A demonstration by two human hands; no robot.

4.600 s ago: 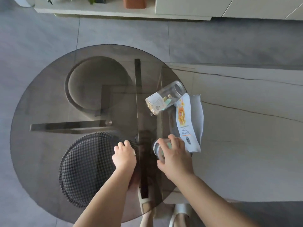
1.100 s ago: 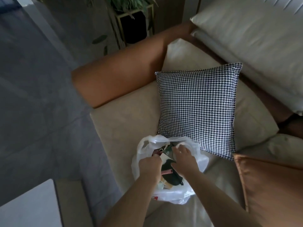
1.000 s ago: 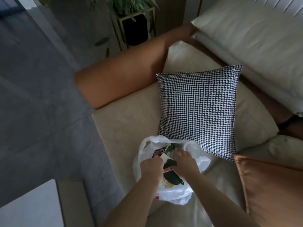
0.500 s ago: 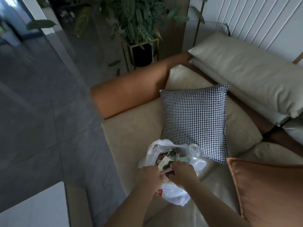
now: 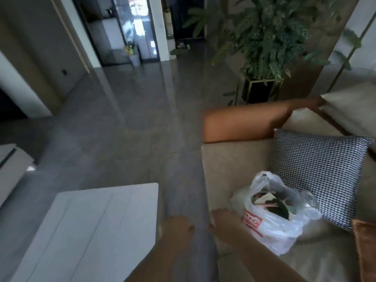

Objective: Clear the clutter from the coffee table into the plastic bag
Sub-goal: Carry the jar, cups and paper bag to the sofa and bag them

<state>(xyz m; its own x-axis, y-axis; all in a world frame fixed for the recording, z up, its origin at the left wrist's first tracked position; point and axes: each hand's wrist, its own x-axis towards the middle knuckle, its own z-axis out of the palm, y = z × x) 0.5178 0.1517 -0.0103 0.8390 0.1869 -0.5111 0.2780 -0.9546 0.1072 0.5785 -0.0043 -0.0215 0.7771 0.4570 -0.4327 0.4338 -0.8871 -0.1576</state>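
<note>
Beige sofa [image 5: 227, 165], houndstooth cushion [image 5: 317, 176] behind plastic bag [image 5: 278, 226]

The translucent white plastic bag with a red printed label [image 5: 278, 222] sits on the beige upholstered sofa seat [image 5: 225, 167], near its front edge, with dark crumpled wrappers and paper [image 5: 272, 202] inside its mouth; the black-and-white houndstooth square cushion [image 5: 319, 176] leans just behind and right of the bag, touching it; the tan leather sofa armrest [image 5: 244, 123] lies beyond the seat; the leafy green potted plant in a gold-framed black stand [image 5: 264, 47] stands behind the armrest; the pale grey rectangular table top [image 5: 91, 231] lies left of the sofa, across a strip of floor; the right hand [image 5: 224, 222] hangs just left of the bag, the left hand [image 5: 177, 228] between it and the table.
</note>
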